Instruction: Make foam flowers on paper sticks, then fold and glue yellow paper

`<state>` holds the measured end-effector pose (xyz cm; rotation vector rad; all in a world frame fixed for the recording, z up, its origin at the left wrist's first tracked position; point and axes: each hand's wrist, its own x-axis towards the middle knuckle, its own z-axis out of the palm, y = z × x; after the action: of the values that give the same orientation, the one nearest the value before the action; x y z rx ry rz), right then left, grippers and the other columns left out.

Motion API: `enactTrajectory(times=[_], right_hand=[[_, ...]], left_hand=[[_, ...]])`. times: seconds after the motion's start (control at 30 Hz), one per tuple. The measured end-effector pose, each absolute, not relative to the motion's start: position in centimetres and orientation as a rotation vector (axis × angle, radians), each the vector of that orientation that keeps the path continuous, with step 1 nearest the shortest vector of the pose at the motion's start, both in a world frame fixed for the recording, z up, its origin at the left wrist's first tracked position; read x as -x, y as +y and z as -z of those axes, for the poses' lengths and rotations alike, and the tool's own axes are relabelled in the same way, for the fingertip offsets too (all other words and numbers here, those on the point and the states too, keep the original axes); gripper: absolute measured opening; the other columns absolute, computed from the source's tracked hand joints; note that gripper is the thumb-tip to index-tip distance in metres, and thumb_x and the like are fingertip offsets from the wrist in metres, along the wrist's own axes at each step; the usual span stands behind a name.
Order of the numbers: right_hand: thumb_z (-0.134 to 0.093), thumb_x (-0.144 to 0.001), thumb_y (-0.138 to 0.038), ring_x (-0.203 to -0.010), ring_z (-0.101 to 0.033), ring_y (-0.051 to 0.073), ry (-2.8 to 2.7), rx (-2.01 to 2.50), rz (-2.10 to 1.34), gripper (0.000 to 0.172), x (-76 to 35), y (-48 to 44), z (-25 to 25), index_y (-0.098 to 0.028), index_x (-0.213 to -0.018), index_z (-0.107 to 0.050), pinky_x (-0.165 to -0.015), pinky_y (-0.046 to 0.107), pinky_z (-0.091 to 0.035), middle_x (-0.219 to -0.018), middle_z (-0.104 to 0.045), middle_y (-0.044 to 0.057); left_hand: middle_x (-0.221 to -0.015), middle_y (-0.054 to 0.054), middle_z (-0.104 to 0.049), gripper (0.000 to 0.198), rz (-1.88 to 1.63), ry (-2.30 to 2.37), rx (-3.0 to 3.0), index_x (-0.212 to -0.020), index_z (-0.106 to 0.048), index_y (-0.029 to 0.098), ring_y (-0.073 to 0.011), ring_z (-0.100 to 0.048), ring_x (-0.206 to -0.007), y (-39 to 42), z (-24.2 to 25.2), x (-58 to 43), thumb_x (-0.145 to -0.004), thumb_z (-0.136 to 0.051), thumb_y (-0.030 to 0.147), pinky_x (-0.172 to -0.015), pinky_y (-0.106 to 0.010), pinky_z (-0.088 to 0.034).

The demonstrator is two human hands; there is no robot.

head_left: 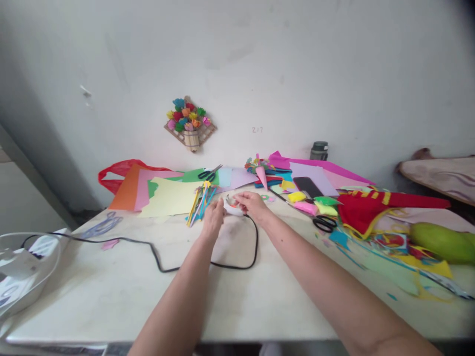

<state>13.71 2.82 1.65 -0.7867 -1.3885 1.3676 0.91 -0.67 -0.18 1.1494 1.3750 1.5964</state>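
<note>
At the middle of the table lies a small white corded tool (233,209), partly hidden by my hands; its exact kind does not show. My left hand (214,215) is at its left side with the fingers closed, and what they hold is hidden. Just above the tool, my right hand (252,203) pinches a small piece with orange and grey on it (232,200), too small to name. Beside my left hand are paper strips or sticks (200,203) in yellow, blue and lilac, one topped by a yellow flower. Small paper flowers (267,198) lie beyond my right hand.
A black cord (152,247) runs from the power strip (33,262) under my forearms. Coloured paper sheets (170,198), scissors (210,174) and a pink paper cone (261,177) lie behind. Rightward are a phone (308,187), clay packets (306,206), black-handled scissors (325,223) and a green fruit (441,241).
</note>
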Motion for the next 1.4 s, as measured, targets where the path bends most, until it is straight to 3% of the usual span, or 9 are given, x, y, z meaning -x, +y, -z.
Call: enactTrajectory(times=[0.17,0.47,0.73,0.83,1.0,1.17,1.27,1.33,1.4], right_hand=[[-0.055,-0.071,-0.033,-0.066,-0.057,0.011,-1.490,0.708,-1.354,0.020,-10.8,2.5,-0.6,-0.017,-0.076,-0.065,-0.060,0.022,-0.045,-0.071,-0.064,0.000],[-0.065,-0.062,-0.033,-0.080,-0.062,0.018,-1.338,0.697,-1.315,0.027,-11.2,2.7,1.1,-0.016,-0.083,-0.067,-0.077,0.032,-0.046,-0.082,-0.069,0.005],[-0.040,-0.085,-0.024,-0.096,-0.053,0.016,-1.930,0.963,-0.225,0.024,-13.5,2.6,1.2,-0.020,-0.088,-0.063,-0.083,0.025,-0.038,-0.100,-0.063,0.006],[-0.036,-0.086,-0.026,-0.087,-0.054,0.016,-1.966,1.126,-0.073,0.025,-13.8,2.6,1.2,-0.019,-0.083,-0.060,-0.075,0.025,-0.037,-0.090,-0.063,0.007],[-0.031,-0.087,-0.034,-0.066,-0.056,0.014,-1.652,1.360,-0.314,0.036,-14.3,3.5,1.1,-0.019,-0.066,-0.055,-0.062,0.022,-0.037,-0.067,-0.062,0.003],[-0.034,-0.084,-0.042,-0.047,-0.051,0.011,-1.540,1.181,-0.751,0.042,-13.9,3.1,0.5,-0.018,-0.057,-0.054,-0.051,0.022,-0.038,-0.053,-0.057,0.001],[-0.052,-0.075,-0.037,-0.052,-0.054,0.010,-1.832,0.809,-1.211,0.024,-12.8,1.0,-0.3,-0.015,-0.068,-0.062,-0.052,0.021,-0.041,-0.065,-0.063,0.002],[-0.064,-0.065,-0.029,-0.070,-0.060,0.011,-2.197,0.438,-1.518,0.021,-12.0,-0.5,-0.7,-0.018,-0.083,-0.066,-0.064,0.021,-0.043,-0.081,-0.067,0.001],[-0.064,-0.065,-0.025,-0.073,-0.060,0.011,-2.326,0.369,-1.570,0.016,-11.3,-1.5,-0.8,-0.018,-0.079,-0.068,-0.068,0.021,-0.043,-0.077,-0.067,0.001]], left_hand=[[-0.057,0.004,-0.052,0.021,-1.598,1.028,-0.953,-0.066,-0.051,0.017,-0.0060,-0.048,-0.049,-1.1,0.5,-1.4,-0.061,-0.064,0.032,-0.045,-0.017,-0.038],[-0.066,-0.001,-0.061,0.012,-1.526,0.850,-0.726,-0.072,-0.059,0.015,-0.0090,-0.058,-0.062,-1.1,0.9,-2.0,-0.063,-0.065,0.019,-0.060,-0.020,-0.047],[-0.073,-0.004,-0.064,0.006,-1.401,0.747,-0.716,-0.072,-0.060,0.015,-0.0111,-0.060,-0.068,-1.7,0.5,-3.2,-0.070,-0.058,0.021,-0.068,-0.024,-0.047],[-0.077,-0.005,-0.066,0.010,-1.360,0.722,-0.774,-0.075,-0.062,0.015,-0.0130,-0.061,-0.074,-2.0,0.3,-3.6,-0.069,-0.059,0.022,-0.072,-0.025,-0.046],[-0.085,-0.010,-0.067,0.019,-1.256,0.782,-0.896,-0.082,-0.063,0.013,-0.0166,-0.062,-0.080,-2.3,-0.3,-2.9,-0.070,-0.059,0.026,-0.073,-0.027,-0.046],[-0.065,-0.005,-0.063,0.020,-1.679,1.109,-0.644,-0.070,-0.057,0.014,-0.0108,-0.057,-0.056,-1.4,-1.4,1.2,-0.075,-0.049,0.031,-0.056,-0.023,-0.044],[-0.062,-0.003,-0.058,0.022,-1.972,1.342,-0.360,-0.062,-0.049,0.016,-0.0090,-0.051,-0.052,-1.0,-2.1,4.3,-0.077,-0.039,0.029,-0.053,-0.021,-0.042],[-0.065,0.000,-0.056,0.012,-2.126,1.471,-0.268,-0.065,-0.048,0.018,-0.0086,-0.049,-0.055,-0.9,-2.3,6.1,-0.073,-0.046,0.027,-0.054,-0.022,-0.042],[-0.066,0.002,-0.052,0.009,-2.139,1.548,-0.136,-0.067,-0.047,0.018,-0.0082,-0.046,-0.055,-0.9,-2.2,7.4,-0.067,-0.054,0.023,-0.053,-0.022,-0.041]])
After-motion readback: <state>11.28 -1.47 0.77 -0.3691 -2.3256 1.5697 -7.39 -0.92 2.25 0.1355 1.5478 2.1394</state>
